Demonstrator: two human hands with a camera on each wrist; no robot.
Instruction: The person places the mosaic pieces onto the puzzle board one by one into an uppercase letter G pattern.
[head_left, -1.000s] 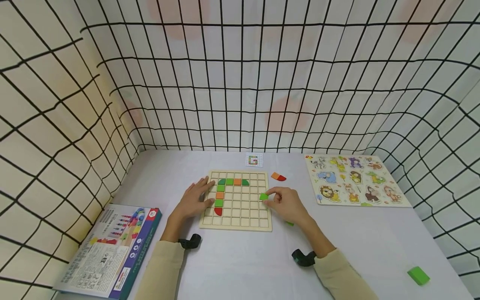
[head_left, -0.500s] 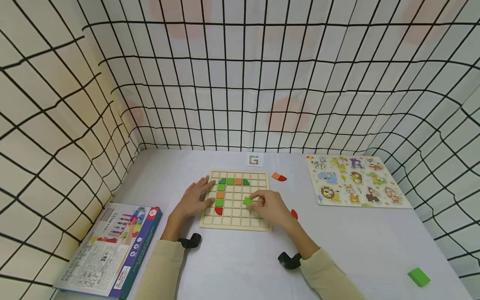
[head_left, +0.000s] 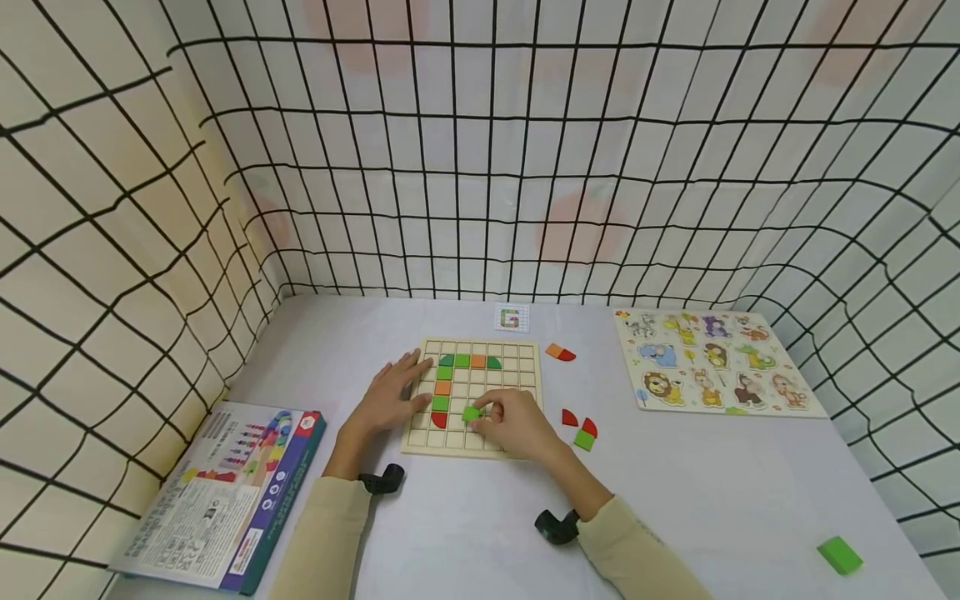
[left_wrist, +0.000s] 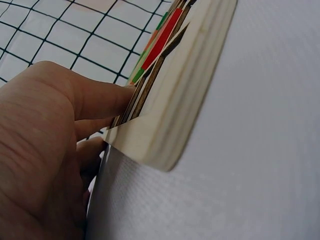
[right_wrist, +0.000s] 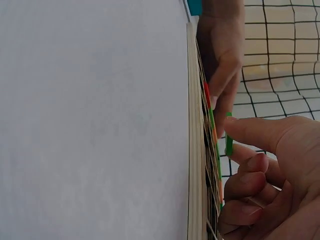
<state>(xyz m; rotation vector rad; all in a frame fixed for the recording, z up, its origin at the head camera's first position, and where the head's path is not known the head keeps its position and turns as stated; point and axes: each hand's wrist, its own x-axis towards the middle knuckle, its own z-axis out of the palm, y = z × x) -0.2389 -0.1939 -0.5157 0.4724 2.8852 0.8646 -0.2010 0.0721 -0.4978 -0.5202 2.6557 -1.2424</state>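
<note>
A wooden grid board [head_left: 525, 367] lies on the table. Green and orange square tiles, dark green rounded pieces and a red quarter-round piece [head_left: 439, 421] fill some cells along its upper row and left column. My left hand [head_left: 388, 402] rests at the board's left edge, thumb on top and fingers spread along the side. Between thumb and index finger, my right hand [head_left: 517, 425] pinches a green square tile [head_left: 471, 413] over the lower middle cells. In the right wrist view that tile [right_wrist: 229, 135] stands edge-on, apart from the board's surface, and the other fingers are curled.
A small card with a coloured G [head_left: 512, 317] lies behind the board. Right of it are an orange-and-red pair [head_left: 561, 352], red quarter-rounds [head_left: 570, 417] and a green square [head_left: 584, 441]. An animal puzzle [head_left: 723, 400], a green block [head_left: 840, 555] and a box [head_left: 225, 500] lie farther out.
My right hand has carried the green tile leftward from the board's right edge to its lower middle, uncovering loose red and green pieces. The left hand stays put.
</note>
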